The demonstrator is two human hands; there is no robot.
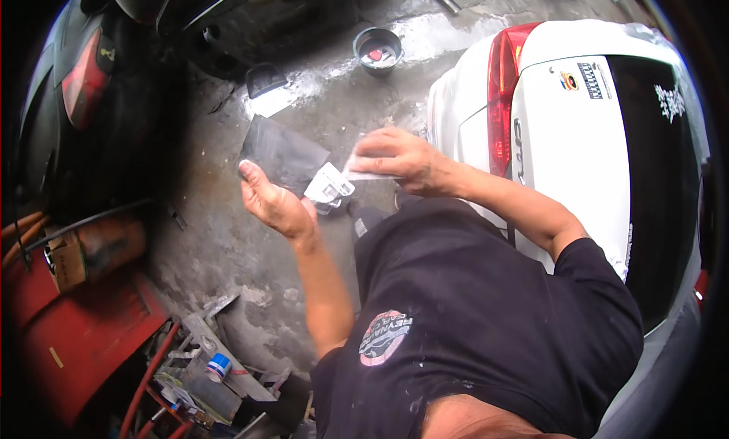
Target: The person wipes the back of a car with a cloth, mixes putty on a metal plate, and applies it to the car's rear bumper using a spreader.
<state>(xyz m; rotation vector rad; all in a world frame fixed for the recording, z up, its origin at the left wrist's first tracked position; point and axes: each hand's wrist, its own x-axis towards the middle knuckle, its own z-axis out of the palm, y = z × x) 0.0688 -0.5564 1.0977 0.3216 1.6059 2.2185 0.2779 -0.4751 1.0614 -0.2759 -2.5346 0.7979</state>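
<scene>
While aloft, right hand [396, 160] palm-down.

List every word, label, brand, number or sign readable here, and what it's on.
"REYNA…" and "CAR": shirt logo; other letters blurred.
White car's badge: too unclear to read.
Car stickers: too small.
Brown box, blue-and-white container: print too blurred.

Head-worn camera, single view. Position: above the shirt [493, 295], which lies nearest, lower centre to lower right. Facing: forward and steeply down. Field: very wide, round, bent at the margins, dark at the corners. Middle range: left hand [277, 204], right hand [401, 162], mid-frame. Farther: floor [228, 245], left of centre; bucket [364, 42], upper centre; white car [573, 147], right.
</scene>
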